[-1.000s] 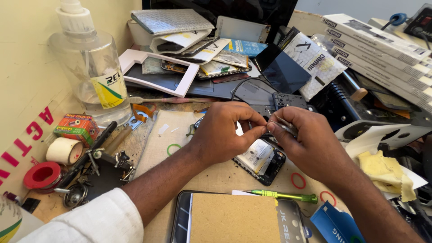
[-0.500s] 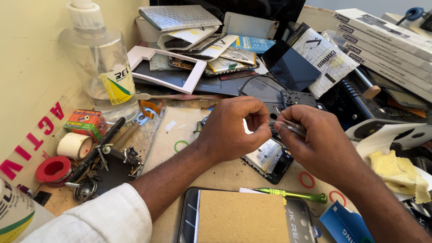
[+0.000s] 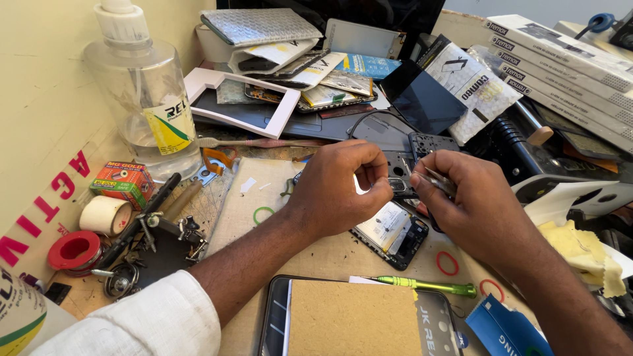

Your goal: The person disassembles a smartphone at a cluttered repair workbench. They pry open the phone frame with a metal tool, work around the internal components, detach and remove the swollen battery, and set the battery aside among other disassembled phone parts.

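A clear plastic pump bottle (image 3: 142, 99) stands at left, near a red tape roll (image 3: 74, 250); a green-handled screwdriver (image 3: 425, 286) lies beside a brown cardboard pad (image 3: 353, 320)

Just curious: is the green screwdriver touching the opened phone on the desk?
Apart. The head view shows bare desk between the green screwdriver and the opened phone.

Opened smartphone (image 3: 394, 232): back cover off, black frame, lying flat and askew on the tan bench mat, partly under both hands. Pale battery label faces up mid-body; lower end black, bare.

Metal tweezers (image 3: 438, 179): slim, silvery, held in the right hand (image 3: 471, 207), tips pointing left toward the left hand (image 3: 339, 191), just above the phone's upper end.

A small part pinched at the left fingertips (image 3: 381, 191); too small to tell what.
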